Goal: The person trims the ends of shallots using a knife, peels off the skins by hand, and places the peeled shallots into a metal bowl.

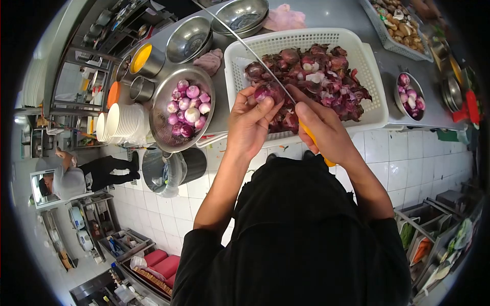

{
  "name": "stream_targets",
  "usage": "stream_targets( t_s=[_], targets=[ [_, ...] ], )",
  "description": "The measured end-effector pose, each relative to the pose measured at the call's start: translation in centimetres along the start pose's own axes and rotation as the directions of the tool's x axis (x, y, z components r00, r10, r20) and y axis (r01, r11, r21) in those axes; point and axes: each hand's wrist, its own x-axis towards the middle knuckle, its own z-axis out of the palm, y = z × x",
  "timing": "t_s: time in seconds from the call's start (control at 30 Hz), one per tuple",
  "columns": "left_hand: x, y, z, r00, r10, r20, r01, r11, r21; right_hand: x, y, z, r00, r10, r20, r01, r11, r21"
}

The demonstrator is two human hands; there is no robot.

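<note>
My left hand (253, 120) is closed round a red onion (268, 93), held over the near side of a white perforated basket (306, 36). In my right hand (326, 127) is a long knife with a yellow handle (307, 133). Its thin blade points up and to the left, past the onion; whether the edge touches the onion I cannot tell. Dark red onion skins (332, 81) and a few onions fill the basket. To the left, a steel colander (204, 84) holds several peeled red onions (188, 108).
Steel bowls (188, 38) and a pink cloth (283, 18) lie at the back. White tubs (122, 122) stack at left, above a lined bin (166, 171). Right are a bowl of onions (410, 97) and a crate of mushroom-like pieces (400, 30). Another person (76, 178) stands far left.
</note>
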Motion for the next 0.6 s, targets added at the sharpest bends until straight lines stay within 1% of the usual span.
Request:
stream_targets(
  t_s=[0.03,0.13,0.23,0.27,0.37,0.47,0.6],
  targets=[
    [0.0,-0.3,-0.2,1.0,0.025,0.014,-0.025,1.0,-0.01,-0.2,0.0,0.3,1.0,-0.021,-0.009,0.021,1.0,-0.004],
    [0.0,-0.6,0.0,0.996,0.077,0.04,-0.077,0.997,-0.005,0.0,1.0,0.9,0.974,-0.222,-0.048,0.211,0.963,-0.169],
    [0.1,-0.9,0.4,0.988,0.131,0.077,-0.132,0.991,0.001,-0.1,0.8,1.0,0.986,-0.16,-0.05,0.137,0.941,-0.309],
    [0.2,-0.9,0.4,0.984,0.152,0.094,-0.152,0.988,0.0,-0.1,0.8,1.1,0.984,-0.167,-0.057,0.14,0.936,-0.323],
    [0.1,-0.9,0.4,0.987,0.135,0.085,-0.136,0.991,0.01,-0.1,0.7,1.2,0.976,-0.203,-0.075,0.162,0.915,-0.369],
    [0.1,-1.0,0.3,0.98,0.183,0.083,-0.187,0.981,0.041,0.0,0.9,1.5,0.963,-0.252,-0.092,0.193,0.889,-0.415],
    [0.1,-1.2,-0.9,0.981,0.179,0.07,-0.181,0.983,0.026,0.6,1.4,2.0,0.945,-0.304,-0.125,0.221,0.869,-0.442]
  ],
)
